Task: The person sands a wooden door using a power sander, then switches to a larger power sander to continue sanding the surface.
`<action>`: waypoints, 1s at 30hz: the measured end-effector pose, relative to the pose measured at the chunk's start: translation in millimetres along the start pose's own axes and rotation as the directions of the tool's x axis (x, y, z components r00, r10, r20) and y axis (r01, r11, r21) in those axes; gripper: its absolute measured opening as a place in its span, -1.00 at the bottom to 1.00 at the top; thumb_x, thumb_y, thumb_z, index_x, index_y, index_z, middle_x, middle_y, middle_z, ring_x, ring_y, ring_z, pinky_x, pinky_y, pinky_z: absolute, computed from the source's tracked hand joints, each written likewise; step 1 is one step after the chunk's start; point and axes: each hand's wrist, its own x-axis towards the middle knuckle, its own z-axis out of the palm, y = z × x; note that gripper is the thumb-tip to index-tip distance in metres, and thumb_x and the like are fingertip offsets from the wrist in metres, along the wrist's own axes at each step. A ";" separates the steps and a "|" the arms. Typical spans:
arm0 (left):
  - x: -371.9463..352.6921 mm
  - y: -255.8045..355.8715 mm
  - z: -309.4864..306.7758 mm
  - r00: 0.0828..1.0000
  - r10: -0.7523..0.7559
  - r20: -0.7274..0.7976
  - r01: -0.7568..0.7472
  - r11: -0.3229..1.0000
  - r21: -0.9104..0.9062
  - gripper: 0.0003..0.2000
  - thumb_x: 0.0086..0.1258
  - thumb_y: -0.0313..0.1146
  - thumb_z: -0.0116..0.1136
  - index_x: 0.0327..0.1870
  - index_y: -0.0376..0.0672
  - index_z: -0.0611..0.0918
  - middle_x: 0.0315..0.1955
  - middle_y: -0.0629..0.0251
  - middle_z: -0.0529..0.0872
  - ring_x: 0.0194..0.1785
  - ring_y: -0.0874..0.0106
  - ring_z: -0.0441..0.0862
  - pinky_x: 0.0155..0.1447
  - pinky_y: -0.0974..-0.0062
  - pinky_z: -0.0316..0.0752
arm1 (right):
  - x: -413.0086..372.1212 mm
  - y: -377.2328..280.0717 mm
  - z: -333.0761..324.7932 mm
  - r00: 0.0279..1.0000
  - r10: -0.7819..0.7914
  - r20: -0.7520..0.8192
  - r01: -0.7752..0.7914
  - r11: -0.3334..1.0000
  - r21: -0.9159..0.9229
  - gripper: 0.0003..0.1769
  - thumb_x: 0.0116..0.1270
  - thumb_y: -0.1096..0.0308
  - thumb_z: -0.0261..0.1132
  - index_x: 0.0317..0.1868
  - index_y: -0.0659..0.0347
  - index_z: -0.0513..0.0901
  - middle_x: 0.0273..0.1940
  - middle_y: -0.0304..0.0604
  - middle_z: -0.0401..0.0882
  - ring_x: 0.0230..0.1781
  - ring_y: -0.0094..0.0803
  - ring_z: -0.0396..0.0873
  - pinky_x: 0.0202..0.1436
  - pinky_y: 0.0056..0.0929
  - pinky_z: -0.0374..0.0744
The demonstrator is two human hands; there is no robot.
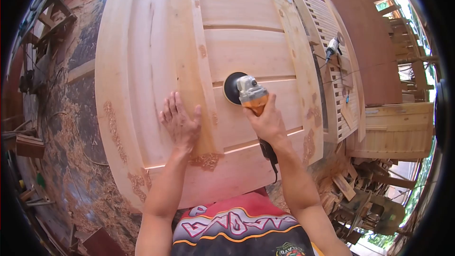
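A large pale wooden door [246, 50] with grooved panels lies flat in front of me. My right hand [268, 122] is wrapped round the orange body of an angle grinder [251, 90]. The grinder's round black sanding disc [231, 88] rests over a grooved panel right of the centre rail; whether it spins cannot be told. My left hand [180, 122] lies on the door with fingers spread, holding nothing. Brownish filler-like patches [206, 161] mark the wood near both hands. A dark cord hangs from the grinder's rear.
A slatted wooden piece [334, 90] lies to the right with a second power tool [332, 47] on it. Beyond stands a panelled wooden piece [398, 130]. Offcuts [343, 187] are heaped at lower right. Shavings [80, 170] cover the ground at left.
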 end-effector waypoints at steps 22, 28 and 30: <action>0.1 2.0 1.9 1.000 0.006 -0.019 -0.006 1.000 0.011 -0.19 0.45 0.18 0.14 0.57 -0.20 0.29 0.55 0.12 0.33 0.64 0.13 0.13 0.65 -0.01 -0.13 | -66.5 82.4 -40.8 0.979 0.169 -0.112 -0.171 0.985 -0.007 -0.13 0.31 -0.04 0.48 0.40 0.18 0.21 -0.15 0.42 0.69 -0.12 0.41 0.68 -0.14 0.22 0.64; -0.1 9.6 -2.3 1.000 -0.016 0.007 0.016 0.999 0.042 -0.19 0.44 0.12 0.17 0.57 -0.21 0.28 0.56 0.10 0.32 0.65 0.13 0.11 0.65 0.00 -0.12 | -18.3 32.4 -20.8 0.987 0.149 0.054 -0.143 0.984 -0.106 -0.07 0.34 -0.11 0.40 0.40 0.38 0.16 -0.16 0.45 0.68 -0.12 0.36 0.70 -0.09 0.24 0.64; -0.4 7.5 -2.1 1.000 -0.014 0.000 0.014 0.999 0.049 -0.20 0.43 0.07 0.20 0.58 -0.21 0.29 0.55 0.11 0.33 0.64 0.14 0.12 0.65 0.03 -0.10 | -13.6 26.4 -16.7 0.982 0.121 0.146 -0.102 0.986 -0.134 -0.03 0.36 -0.10 0.37 0.44 0.43 0.12 -0.15 0.45 0.69 -0.10 0.35 0.70 -0.05 0.24 0.64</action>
